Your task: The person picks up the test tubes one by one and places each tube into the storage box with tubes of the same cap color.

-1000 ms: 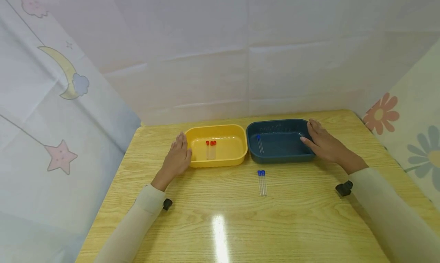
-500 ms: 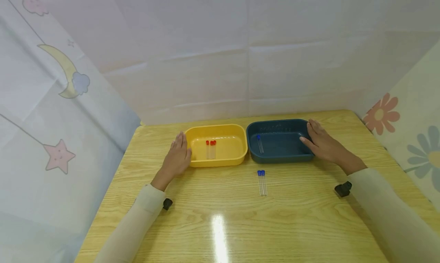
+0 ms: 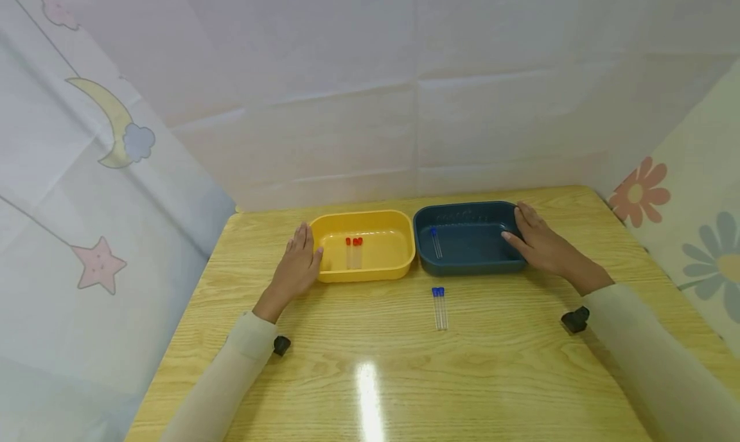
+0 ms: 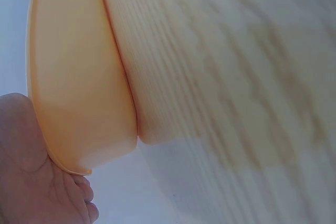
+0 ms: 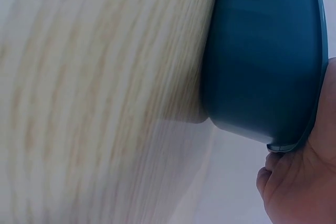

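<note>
In the head view my left hand (image 3: 297,262) rests against the left end of a yellow tray (image 3: 364,275), fingers straight and thumb by the rim. Three clear tubes with red caps (image 3: 354,241) lie inside that tray. My right hand (image 3: 543,244) lies at the right end of a dark blue tray (image 3: 474,267), its fingers extended and its thumb reaching over the rim. A blue-capped tube (image 3: 436,241) is inside the blue tray, near its left side. Two more blue-capped tubes (image 3: 440,308) lie side by side on the table. Both wrist views show a palm against a tray rim.
The two trays stand side by side, ends touching or nearly so, towards the back of a wood-grain table (image 3: 358,339). A pale cloth backdrop (image 3: 324,108) rises behind it, with printed side cloths at left and right.
</note>
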### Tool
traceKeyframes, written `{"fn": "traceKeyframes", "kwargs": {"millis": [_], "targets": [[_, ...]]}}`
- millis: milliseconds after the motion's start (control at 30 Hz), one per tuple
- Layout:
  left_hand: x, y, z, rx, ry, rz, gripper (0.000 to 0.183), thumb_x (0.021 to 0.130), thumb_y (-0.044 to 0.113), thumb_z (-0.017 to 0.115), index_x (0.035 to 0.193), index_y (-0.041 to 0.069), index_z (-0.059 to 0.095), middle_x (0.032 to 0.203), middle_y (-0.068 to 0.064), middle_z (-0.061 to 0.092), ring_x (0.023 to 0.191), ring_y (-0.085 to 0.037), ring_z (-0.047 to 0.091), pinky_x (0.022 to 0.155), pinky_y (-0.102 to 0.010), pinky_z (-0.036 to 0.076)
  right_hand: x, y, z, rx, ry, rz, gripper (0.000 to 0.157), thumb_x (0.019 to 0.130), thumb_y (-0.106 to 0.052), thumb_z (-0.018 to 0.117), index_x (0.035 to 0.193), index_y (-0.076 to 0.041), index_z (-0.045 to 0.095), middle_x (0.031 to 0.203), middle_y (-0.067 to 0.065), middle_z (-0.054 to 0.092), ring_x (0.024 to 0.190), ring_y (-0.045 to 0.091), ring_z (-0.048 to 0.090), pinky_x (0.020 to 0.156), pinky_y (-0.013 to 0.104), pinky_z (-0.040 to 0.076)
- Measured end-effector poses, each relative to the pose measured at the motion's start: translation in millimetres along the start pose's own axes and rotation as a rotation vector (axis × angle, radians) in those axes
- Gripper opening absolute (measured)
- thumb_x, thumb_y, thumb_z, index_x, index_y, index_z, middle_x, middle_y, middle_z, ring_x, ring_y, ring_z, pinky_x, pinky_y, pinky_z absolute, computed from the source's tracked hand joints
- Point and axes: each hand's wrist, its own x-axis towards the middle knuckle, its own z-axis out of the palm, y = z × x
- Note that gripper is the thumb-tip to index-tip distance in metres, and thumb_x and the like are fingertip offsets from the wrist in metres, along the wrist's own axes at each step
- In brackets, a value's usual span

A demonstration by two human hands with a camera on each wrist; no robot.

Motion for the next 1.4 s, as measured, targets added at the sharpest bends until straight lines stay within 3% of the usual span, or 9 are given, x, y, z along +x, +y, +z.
{"fn": "traceKeyframes", "kwargs": {"millis": [133, 400, 733, 1200, 1400], "targets": [[-0.9, 1.4, -0.5, -0.006, 0.001, -0.007, 0.071, 0.112, 0.043, 0.018, 0.159, -0.008, 0.001, 0.167, -0.024, -0.005, 0.155, -0.036, -0.004, 0.124, -0.053, 0.005, -0.6, -0.4, 0.2, 0.001, 0.007, -0.003, 0.082, 0.111, -0.045, 0.032, 0.157, 0.009, -0.008, 0.164, 0.021, -0.023, 0.151, 0.041, -0.02, 0.117, 0.068, 0.001], [-0.9, 3.6, -0.9, -0.006, 0.01, -0.006, 0.068, 0.113, 0.034, 0.027, 0.158, -0.01, 0.003, 0.167, -0.026, -0.003, 0.155, -0.037, -0.003, 0.123, -0.054, 0.006, -2.2, -1.6, -0.2, 0.004, -0.007, 0.005, 0.082, 0.111, -0.046, 0.031, 0.157, 0.007, -0.01, 0.164, 0.019, -0.025, 0.151, 0.04, -0.021, 0.117, 0.068, 0.001], [1.6, 2.5, -0.8, -0.008, 0.012, -0.001, 0.066, 0.113, 0.031, 0.028, 0.158, -0.01, 0.002, 0.167, -0.025, -0.005, 0.155, -0.04, 0.0, 0.123, -0.055, 0.005, -2.1, -1.5, -1.5, 0.004, 0.004, 0.012, 0.082, 0.111, -0.046, 0.032, 0.157, 0.008, -0.009, 0.164, 0.02, -0.024, 0.151, 0.044, -0.017, 0.117, 0.069, 0.003], [-0.6, 2.7, -5.9, -0.044, 0.032, 0.004, 0.07, 0.113, 0.04, 0.026, 0.16, -0.006, 0.003, 0.168, -0.019, -0.006, 0.156, -0.034, 0.0, 0.124, -0.053, 0.004, -0.9, -1.0, -1.8, 0.014, 0.002, 0.025, 0.084, 0.11, -0.049, 0.032, 0.158, 0.005, -0.009, 0.165, 0.015, -0.025, 0.152, 0.043, -0.017, 0.117, 0.068, 0.002], [-3.3, 5.9, -8.4, -0.037, 0.056, 0.023, 0.076, 0.111, 0.05, 0.019, 0.16, -0.004, 0.002, 0.169, -0.017, -0.006, 0.156, -0.033, -0.001, 0.124, -0.052, 0.003, -0.6, -1.2, -1.3, 0.003, -0.001, 0.016, 0.083, 0.11, -0.048, 0.032, 0.158, 0.006, -0.009, 0.165, 0.017, -0.025, 0.151, 0.044, -0.016, 0.117, 0.068, 0.003]]}}
